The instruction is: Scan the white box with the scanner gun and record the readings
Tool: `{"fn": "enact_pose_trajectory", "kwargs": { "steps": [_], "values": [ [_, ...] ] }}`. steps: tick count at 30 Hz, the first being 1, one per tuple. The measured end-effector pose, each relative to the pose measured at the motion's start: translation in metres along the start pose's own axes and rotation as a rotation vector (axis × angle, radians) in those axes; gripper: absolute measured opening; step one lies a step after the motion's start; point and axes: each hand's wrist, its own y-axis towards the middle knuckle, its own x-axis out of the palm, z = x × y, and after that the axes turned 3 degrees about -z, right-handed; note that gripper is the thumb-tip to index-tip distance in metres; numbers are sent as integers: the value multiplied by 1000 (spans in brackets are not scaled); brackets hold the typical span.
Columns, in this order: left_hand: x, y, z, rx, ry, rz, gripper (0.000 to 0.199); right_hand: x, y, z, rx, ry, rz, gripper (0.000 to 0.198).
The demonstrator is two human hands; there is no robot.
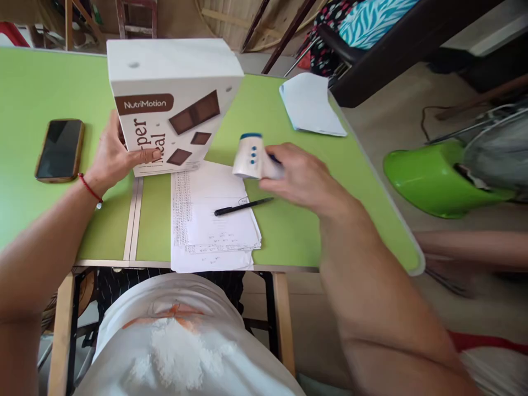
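My left hand (117, 154) grips the lower left of a white NutriMotion box (181, 104), thumb across its printed front. The box is tilted over the green table, with brown chocolate-like pieces pictured on it. To its right, my right hand (299, 173) is wrapped round the handle of a white handheld infrared thermometer (249, 157). The thermometer has a blue edge and blue buttons, and it is apart from the box. Below both lies a stack of written papers (214, 225) with a black pen (243, 206) across it.
A smartphone (60, 149) lies on the green table (28, 220) at the left. Folded white sheets (311, 104) lie near the far right edge. Beyond that edge stands a green plastic stool or bin (437, 179). A chair with patterned cloth (373, 25) is behind the table.
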Motion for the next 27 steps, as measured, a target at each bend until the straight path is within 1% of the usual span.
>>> {"fn": "enact_pose_trajectory", "kwargs": {
  "steps": [1,2,3,4,5,6,8,10,11,14,16,19,22,27],
  "values": [
    [-1,-3,6,10,-8,10,84,1,-13,-9,-49,159,105,39],
    [0,-6,14,9,-27,4,78,5,-28,-20,-107,384,170,38],
    [1,-10,22,11,-49,4,68,12,-43,-32,-154,621,182,34],
    [4,-14,30,-8,-54,-28,57,22,-59,-46,-181,839,194,27],
    [7,-18,37,-28,-57,-44,50,34,-73,-60,-154,1009,148,23],
    [11,-22,42,-54,-60,-60,46,48,-85,-74,-111,1148,94,23],
    [17,-28,47,-109,-75,-96,46,75,-101,-96,32,1333,15,24],
    [21,-30,45,-132,-89,-123,52,94,-105,-109,155,1405,10,25],
    [22,-30,43,-129,-94,-127,54,99,-104,-112,201,1413,6,26],
    [22,-28,38,-113,-83,-135,56,102,-94,-114,277,1430,-48,29],
    [21,-27,39,-109,-71,-122,55,102,-88,-114,299,1464,-74,30],
    [21,-27,42,-132,-84,-142,56,106,-85,-115,313,1510,-56,29],
    [20,-27,43,-166,-116,-170,55,115,-87,-117,296,1536,-49,26],
    [17,-26,38,-151,-122,-207,57,121,-87,-115,274,1532,-67,25]
  ]
}}
